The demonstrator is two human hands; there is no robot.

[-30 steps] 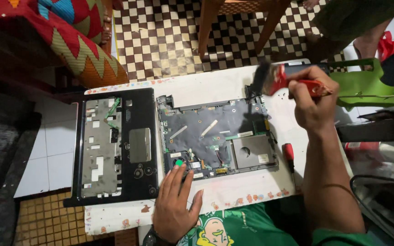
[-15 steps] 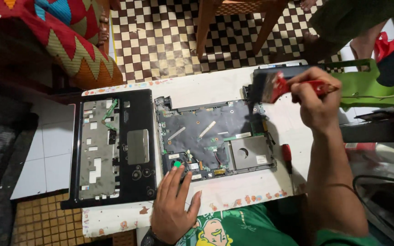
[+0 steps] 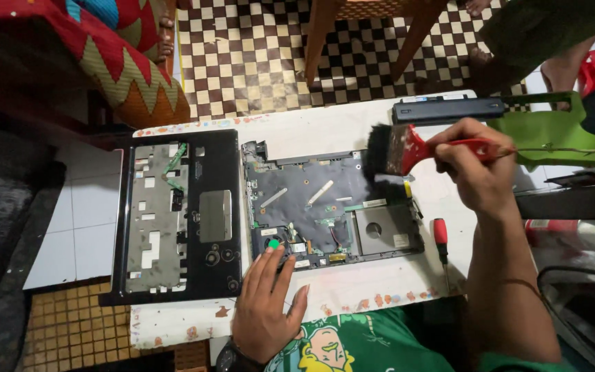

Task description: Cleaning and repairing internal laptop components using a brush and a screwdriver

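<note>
Glossy red plastic brush handle with dark bristles; matt grey laptop base; glossy black plastic palm-rest cover.

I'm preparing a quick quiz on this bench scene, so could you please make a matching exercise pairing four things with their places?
Things:
1. brush
2. screwdriver
3. battery
4. bezel

Places:
A. left of the laptop base
B. in the right hand
C. at the table's far edge
D. lying right of the base

Pairs: 1-B, 2-D, 3-C, 4-A

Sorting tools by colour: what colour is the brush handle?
Red, with black bristles; brush seen in the head view.
</note>
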